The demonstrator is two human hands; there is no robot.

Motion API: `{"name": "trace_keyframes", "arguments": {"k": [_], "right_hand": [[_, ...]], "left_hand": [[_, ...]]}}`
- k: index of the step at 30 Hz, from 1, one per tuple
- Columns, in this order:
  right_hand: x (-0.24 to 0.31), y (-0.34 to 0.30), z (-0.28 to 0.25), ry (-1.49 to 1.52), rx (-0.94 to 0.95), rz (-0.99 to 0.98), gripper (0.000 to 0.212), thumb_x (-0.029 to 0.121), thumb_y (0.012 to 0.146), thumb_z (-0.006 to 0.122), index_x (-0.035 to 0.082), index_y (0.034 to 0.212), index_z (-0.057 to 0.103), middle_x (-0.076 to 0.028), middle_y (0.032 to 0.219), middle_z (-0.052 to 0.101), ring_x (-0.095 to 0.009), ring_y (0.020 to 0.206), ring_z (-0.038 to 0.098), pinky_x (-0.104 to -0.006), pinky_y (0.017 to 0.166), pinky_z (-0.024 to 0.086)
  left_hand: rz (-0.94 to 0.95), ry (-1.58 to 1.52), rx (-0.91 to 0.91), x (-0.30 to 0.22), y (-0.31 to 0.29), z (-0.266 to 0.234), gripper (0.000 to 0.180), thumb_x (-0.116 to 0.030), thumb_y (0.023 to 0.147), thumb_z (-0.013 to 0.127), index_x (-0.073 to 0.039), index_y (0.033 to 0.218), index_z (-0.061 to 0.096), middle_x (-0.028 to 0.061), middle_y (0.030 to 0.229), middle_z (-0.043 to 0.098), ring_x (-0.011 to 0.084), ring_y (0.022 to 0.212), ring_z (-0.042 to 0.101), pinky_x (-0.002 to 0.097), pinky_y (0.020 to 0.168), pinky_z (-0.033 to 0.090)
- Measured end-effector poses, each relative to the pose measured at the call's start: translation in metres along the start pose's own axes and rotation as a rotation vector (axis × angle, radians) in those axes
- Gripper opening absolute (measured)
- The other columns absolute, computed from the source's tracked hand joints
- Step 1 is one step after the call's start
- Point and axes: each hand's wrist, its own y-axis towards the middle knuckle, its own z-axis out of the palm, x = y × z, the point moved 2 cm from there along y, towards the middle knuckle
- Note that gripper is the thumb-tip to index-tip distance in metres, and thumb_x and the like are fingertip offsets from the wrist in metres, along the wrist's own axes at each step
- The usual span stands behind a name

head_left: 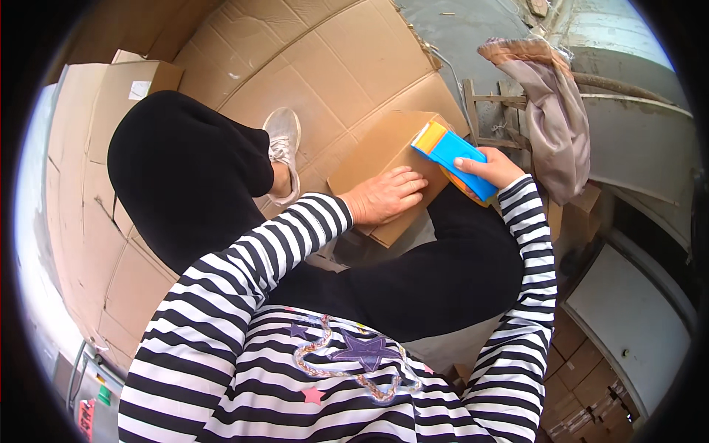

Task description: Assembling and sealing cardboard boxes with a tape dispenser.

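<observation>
One carton (380, 148) — inside hidden, left hand (387, 196) atop

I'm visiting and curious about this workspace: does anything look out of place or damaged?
Mainly the cloth at upper right: it hangs bunched, its top edge brownish, perhaps stained. The box under the left hand shows no obvious damage.

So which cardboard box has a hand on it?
The central box, under the left hand, unlike the labelled box at upper left, which no hand touches.
</observation>
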Motion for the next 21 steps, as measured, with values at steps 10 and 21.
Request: {"name": "trace_keyframes", "arguments": {"k": [10,21], "right_hand": [[-0.007,0.004,0.001,0.030,-0.030,-0.076,0.057,0.047,0.076,0.070,-0.006,0.092,0.057,-0.011,0.068,0.060,-0.020,0.051,0.060,-0.0301,0.049,0.051],[-0.005,0.003,0.001,-0.004,-0.039,-0.100,0.062,0.048,0.075,0.070,-0.005,0.104,0.054,-0.013,0.076,0.061,-0.020,0.056,0.061,-0.0309,0.050,0.052]], "left_hand": [[0.243,0.042,0.626,-0.028,-0.006,-0.009,0.090,-0.055,0.069,0.067,-0.002,0.135,0.038,0.0162,0.147,0.026,0.0290,0.139,0.020,0.0511,0.112,0.015],[0.199,0.031,0.568,-0.024,-0.004,0.002,0.082,-0.049,0.069,0.069,-0.010,0.136,0.040,0.0183,0.146,0.027,0.0353,0.138,0.020,0.0557,0.110,0.016]]}}
